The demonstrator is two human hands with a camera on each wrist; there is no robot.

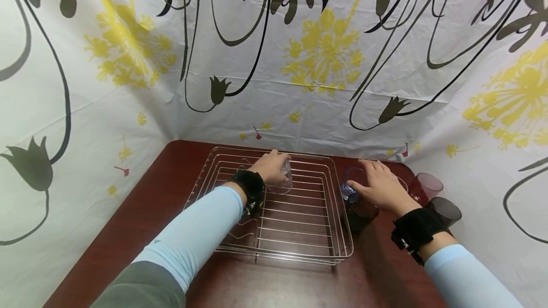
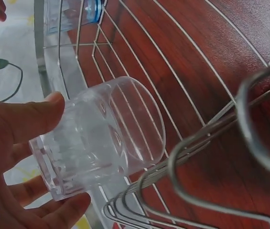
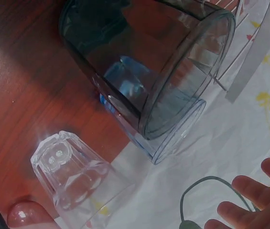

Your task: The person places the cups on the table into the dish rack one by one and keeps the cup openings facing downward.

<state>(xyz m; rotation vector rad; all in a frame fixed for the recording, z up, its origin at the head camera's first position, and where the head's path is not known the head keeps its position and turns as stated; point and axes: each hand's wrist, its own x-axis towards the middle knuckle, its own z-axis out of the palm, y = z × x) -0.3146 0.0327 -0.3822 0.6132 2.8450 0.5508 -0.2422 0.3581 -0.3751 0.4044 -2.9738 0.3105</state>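
My left hand point(image 1: 271, 168) grips a clear drinking glass point(image 2: 111, 133) by its thick faceted base, thumb on one side and fingers on the other. The glass is turned mouth down over the wire dish rack point(image 1: 295, 255), its rim close to the rack's wires. My right hand point(image 1: 381, 187) hovers with spread fingers, holding nothing, over the glasses right of the rack. Below it stand a blue-tinted glass point(image 1: 347, 192) and a dark glass point(image 1: 360, 215), which overlaps the blue one in the right wrist view. Another clear glass point(image 3: 77, 176) stands beside them, mostly hidden by my hand in the head view.
Farther right, a pink glass point(image 1: 429, 183) and a grey glass point(image 1: 445, 210) stand near the edge of the dark red table point(image 1: 244, 284). A white sheet with flower prints point(image 1: 308, 122) hangs around the back and sides. Bent wire dividers point(image 2: 211, 200) rise in the rack's left part.
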